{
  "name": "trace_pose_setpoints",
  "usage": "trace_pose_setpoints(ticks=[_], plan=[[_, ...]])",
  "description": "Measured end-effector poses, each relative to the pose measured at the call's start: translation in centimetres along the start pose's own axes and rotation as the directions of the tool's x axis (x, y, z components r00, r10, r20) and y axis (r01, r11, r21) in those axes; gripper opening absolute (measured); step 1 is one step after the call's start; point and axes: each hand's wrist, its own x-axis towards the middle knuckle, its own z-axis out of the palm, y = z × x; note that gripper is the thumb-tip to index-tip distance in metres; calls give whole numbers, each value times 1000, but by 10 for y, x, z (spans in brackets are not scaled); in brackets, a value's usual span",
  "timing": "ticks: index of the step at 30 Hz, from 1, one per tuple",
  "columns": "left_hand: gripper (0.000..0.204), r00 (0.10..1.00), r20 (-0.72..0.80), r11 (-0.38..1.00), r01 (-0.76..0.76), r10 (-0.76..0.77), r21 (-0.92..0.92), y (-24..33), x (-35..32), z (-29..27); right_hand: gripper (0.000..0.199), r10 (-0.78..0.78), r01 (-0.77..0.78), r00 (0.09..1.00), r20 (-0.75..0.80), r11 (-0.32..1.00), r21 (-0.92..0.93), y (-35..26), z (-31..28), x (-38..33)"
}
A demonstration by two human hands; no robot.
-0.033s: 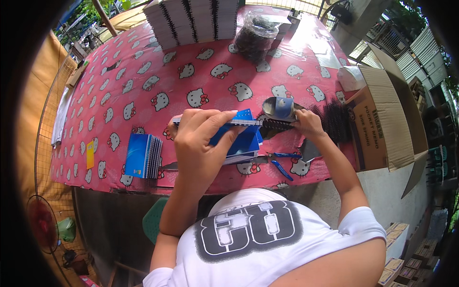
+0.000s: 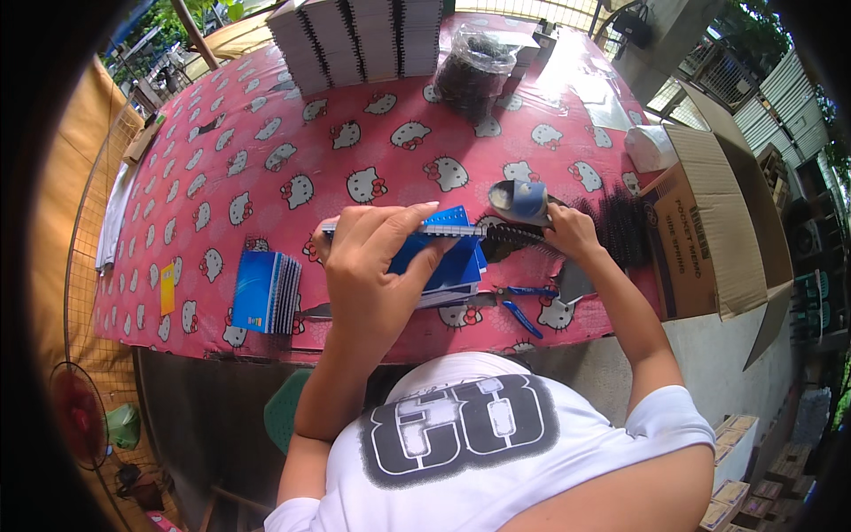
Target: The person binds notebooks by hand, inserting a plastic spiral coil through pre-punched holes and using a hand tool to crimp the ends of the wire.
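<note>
My left hand [image 2: 377, 266] grips a blue notebook [image 2: 454, 257] by its upper edge and holds it upright over the red cat-patterned table [image 2: 266, 160]. A black spiral coil [image 2: 519, 236] runs along that edge toward my right hand [image 2: 572, 232], whose fingers pinch the coil's right end. More blue notebooks lie flat under the held one.
A fanned stack of blue notebooks [image 2: 266, 291] lies to the left. Blue-handled pliers [image 2: 519, 310] rest by the front edge. Loose black coils [image 2: 620, 230] lie beside an open cardboard box [image 2: 709, 239]. Bound notebook stacks [image 2: 355, 40] and a bag of coils [image 2: 474, 66] stand far back.
</note>
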Motion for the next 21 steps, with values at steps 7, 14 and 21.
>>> trace_pose_setpoints(ticks=[7,14,21], plan=[[32,995,-7,994,101,-100,52,-1,-2,6,33,-314,357,858,-408,-208,911,-72,-144,26],[35,989,-11,988,149,-148,42,3,5,7,34,-387,334,871,-304,13,942,-90,-162,35],[41,991,-76,994,108,-106,29,-11,-5,-2,28,-460,382,846,-270,168,909,-105,-177,44]])
